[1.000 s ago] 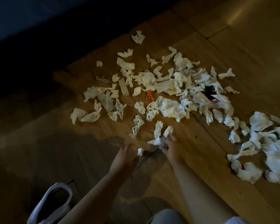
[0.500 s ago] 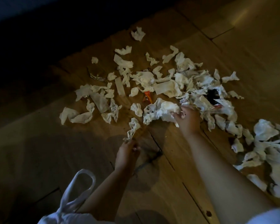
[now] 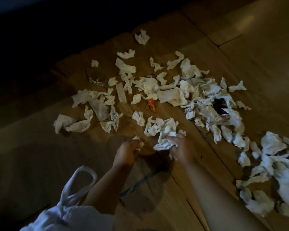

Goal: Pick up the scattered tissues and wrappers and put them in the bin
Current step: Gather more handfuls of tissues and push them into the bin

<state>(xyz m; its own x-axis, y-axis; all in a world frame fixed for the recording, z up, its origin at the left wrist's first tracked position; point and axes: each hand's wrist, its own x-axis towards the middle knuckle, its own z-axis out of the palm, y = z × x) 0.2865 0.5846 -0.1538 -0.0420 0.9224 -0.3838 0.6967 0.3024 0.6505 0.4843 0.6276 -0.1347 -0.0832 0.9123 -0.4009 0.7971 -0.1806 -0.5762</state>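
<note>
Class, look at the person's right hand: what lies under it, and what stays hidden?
Under the right hand lies a bunch of crumpled white tissue on the wooden floor. The palm covers whatever else is beneath.

Scattered tissues (image 3: 150, 85) are crowding the far and right wooden floor (image 3: 32, 155), leaving bare boards lying open near left. A white bag (image 3: 68, 212) is blocking the near-left corner.
</note>
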